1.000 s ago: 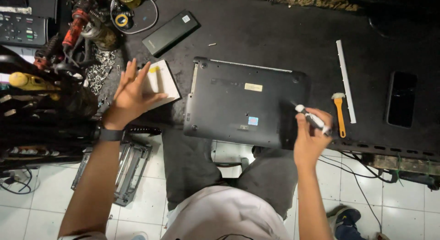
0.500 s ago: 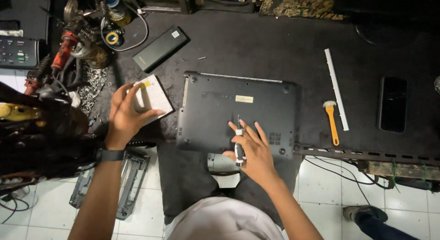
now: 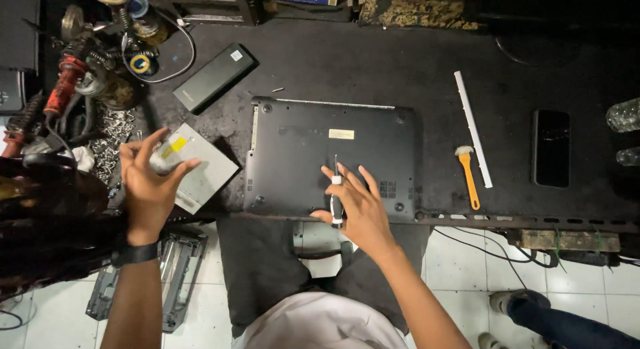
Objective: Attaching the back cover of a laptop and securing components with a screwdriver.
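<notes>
Seen from above: right hand [image 3: 360, 206] laid flat on the laptop [image 3: 303, 159], fingers spread, thumb and palm pinning a screwdriver [image 3: 336, 192] against the dark underside. Screwdriver's long axis running near to far, thin shaft and tip aimed away from the body, black-and-white handle nearest the bench edge. Laptop lying bottom up at the near edge of the bench [image 3: 413, 62], long axis left to right, pale label near its middle. Left hand [image 3: 150, 179] raised just left of the laptop, fingers curled loosely around a small pale object [image 3: 163, 161], too blurred to name; cannot tell how firmly pinched. Under and beside that hand, a flat grey drive [image 3: 200, 172] with a yellow sticker, set at a slant, close beside the laptop's left edge. Farther back, a black battery pack [image 3: 213, 77] lying diagonally. Right of the laptop, an orange-handled brush [image 3: 468, 177], bristles pointing away, just beside a long white strip [image 3: 473, 126] leaning slightly left at its far end. Well apart to the right, a dark phone [image 3: 551, 148], upright in the view. At far left, a heap of tools and wire [image 3: 100, 62]. At lower right, another person's shoe [image 3: 507, 301] on the tiled floor.
</notes>
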